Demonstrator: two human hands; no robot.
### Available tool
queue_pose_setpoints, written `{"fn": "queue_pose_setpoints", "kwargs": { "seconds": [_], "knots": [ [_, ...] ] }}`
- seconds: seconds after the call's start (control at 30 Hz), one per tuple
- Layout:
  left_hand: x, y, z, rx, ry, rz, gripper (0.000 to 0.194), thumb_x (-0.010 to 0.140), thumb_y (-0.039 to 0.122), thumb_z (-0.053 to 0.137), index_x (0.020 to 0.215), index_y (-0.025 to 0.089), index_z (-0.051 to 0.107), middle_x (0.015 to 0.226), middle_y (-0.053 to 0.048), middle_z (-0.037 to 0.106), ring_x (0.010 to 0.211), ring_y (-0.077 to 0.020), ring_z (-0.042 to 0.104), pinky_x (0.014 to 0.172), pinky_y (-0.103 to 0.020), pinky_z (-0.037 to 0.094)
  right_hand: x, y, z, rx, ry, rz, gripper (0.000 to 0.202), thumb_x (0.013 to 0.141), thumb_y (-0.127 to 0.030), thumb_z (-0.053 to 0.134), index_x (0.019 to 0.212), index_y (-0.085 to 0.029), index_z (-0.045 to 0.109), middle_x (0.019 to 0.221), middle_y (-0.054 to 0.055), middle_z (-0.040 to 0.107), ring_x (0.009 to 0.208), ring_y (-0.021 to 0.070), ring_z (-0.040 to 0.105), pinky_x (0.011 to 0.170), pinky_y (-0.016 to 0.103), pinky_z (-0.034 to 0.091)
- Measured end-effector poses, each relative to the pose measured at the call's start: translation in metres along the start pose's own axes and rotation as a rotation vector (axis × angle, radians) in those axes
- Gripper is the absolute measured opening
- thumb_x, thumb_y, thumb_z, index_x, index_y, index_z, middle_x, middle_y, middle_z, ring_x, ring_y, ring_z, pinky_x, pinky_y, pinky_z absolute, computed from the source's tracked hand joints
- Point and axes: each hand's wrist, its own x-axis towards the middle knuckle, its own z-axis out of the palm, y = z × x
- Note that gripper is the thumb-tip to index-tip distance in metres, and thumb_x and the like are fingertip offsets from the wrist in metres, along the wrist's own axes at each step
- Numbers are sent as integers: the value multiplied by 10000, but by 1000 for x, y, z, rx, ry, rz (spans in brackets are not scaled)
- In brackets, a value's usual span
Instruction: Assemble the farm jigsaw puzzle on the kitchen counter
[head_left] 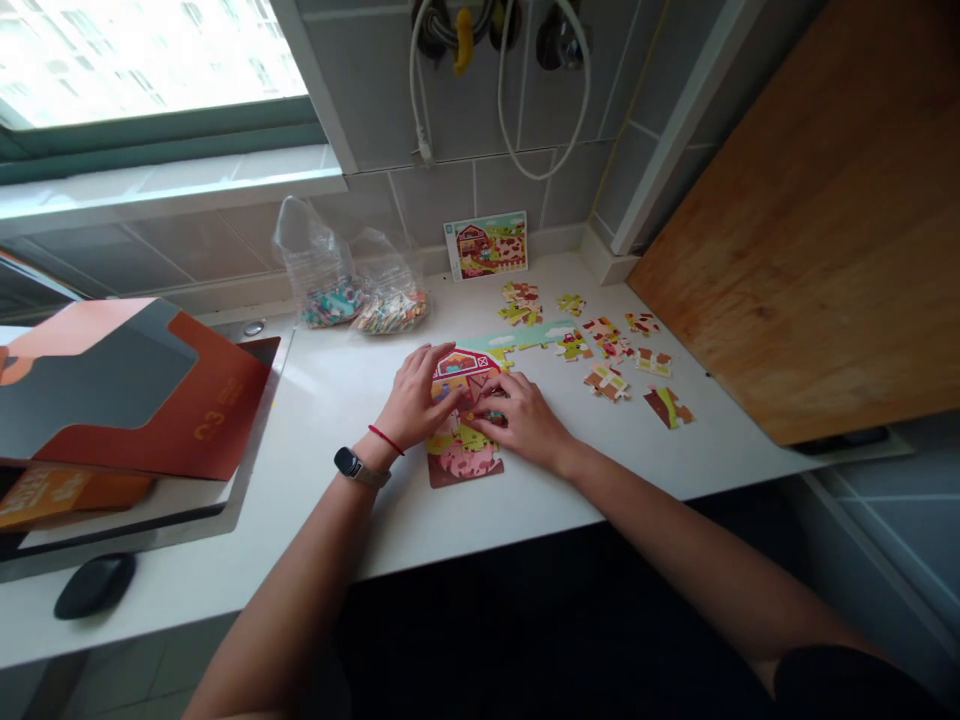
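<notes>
- I see the puzzle (466,462) flat on the table (322,410).
- My left hand (411,398) is open; my right hand's (529,425) grip I can't tell.
- Loose pieces (670,407) look light, stiff; I'd pinch their edges.

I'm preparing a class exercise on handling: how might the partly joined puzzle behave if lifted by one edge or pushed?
The partly joined puzzle is thin, interlocking pieces, so lifted by one edge it would probably sag or separate at the seams. It lies flat on a smooth-looking table, so a push would likely slide it.
</notes>
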Motion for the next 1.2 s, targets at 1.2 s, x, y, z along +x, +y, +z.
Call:
{"fn": "queue_pose_setpoints", "kwargs": {
  "seconds": [1.2],
  "knots": [
    [-5, -36, 8, -119, -6, -216, 791, 1056, 737, 161, 1621, 251, 425, 1698, -140, 396, 1619, -333, 270, 1316, -607, 191, 3, 18, -13, 324, 425, 72, 200, 1006, -232, 626, 1102, -196, 798, 1132, 93, 726, 1095, 225, 692, 1010, 388, 561]
  ]
}}
